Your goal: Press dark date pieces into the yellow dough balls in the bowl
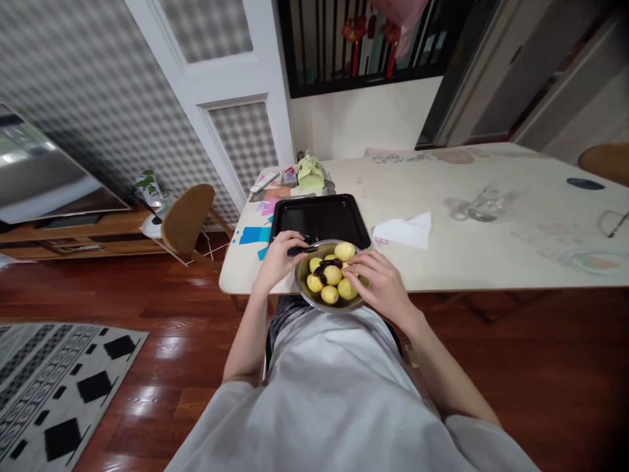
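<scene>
A round metal bowl (301, 280) sits at the table's near edge, close to my body. Several yellow, rounded, lemon-like pieces (333, 275) fill it, and a few dark, glossy, elongated pieces (328, 263) lie on top. My left hand (281, 259) is at the bowl's left rim, its fingers closed around a slim black object (301, 250) whose kind is unclear. Over the right side of the bowl, my right hand (377, 280) has its fingers drawn together among the yellow pieces; what they pinch is hidden. Behind the bowl lies a black rectangular tray (322, 213).
On the white table (472, 262) are a creased white paper (405, 229), a clear glass (484, 206) and a green box-like item (310, 173). A white remote-like object (264, 181) lies at the far left corner. A wooden chair (187, 223) stands to the left.
</scene>
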`<action>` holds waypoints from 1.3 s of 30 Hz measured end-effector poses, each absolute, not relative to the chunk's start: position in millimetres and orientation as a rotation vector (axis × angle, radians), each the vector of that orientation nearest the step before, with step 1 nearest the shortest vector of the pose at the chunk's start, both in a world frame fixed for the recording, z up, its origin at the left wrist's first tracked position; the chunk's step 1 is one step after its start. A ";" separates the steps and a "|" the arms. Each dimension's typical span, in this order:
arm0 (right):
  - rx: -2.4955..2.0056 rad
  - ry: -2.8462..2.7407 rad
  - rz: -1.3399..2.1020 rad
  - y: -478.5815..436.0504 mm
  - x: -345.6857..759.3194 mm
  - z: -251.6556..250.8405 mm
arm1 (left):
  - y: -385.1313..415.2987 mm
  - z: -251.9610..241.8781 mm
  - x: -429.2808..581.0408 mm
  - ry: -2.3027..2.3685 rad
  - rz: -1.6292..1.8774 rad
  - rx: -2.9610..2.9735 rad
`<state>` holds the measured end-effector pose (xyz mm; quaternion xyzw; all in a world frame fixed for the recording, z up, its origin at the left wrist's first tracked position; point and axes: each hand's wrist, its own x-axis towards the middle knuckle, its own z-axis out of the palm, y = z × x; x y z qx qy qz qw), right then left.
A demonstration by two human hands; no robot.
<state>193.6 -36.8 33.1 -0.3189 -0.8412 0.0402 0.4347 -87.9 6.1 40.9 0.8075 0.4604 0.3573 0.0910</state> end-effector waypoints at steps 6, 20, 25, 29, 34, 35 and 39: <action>-0.792 -2.254 0.068 -33.0 197.4 31.6 | -18.4 46.8 -55.8 0.986 0.819 2.540; -0.797 -2.357 0.091 -30.4 201.3 27.4 | -18.7 36.1 -53.6 1.024 0.647 2.523; -0.777 -2.337 0.119 -30.4 202.5 26.6 | -8.9 38.0 -70.9 1.184 0.785 2.495; -0.768 -2.329 0.132 -30.0 204.2 26.2 | 18.2 23.2 -92.0 1.611 1.055 2.324; -0.768 -2.345 0.139 -29.8 203.0 25.3 | 64.4 -1.6 -107.5 1.910 0.879 2.178; -0.765 -2.346 0.140 -29.9 202.5 25.5 | 72.6 -4.6 -108.2 1.930 0.824 2.165; -0.747 -2.332 0.137 -30.8 202.2 26.9 | 95.7 -10.2 -106.6 1.924 0.730 2.162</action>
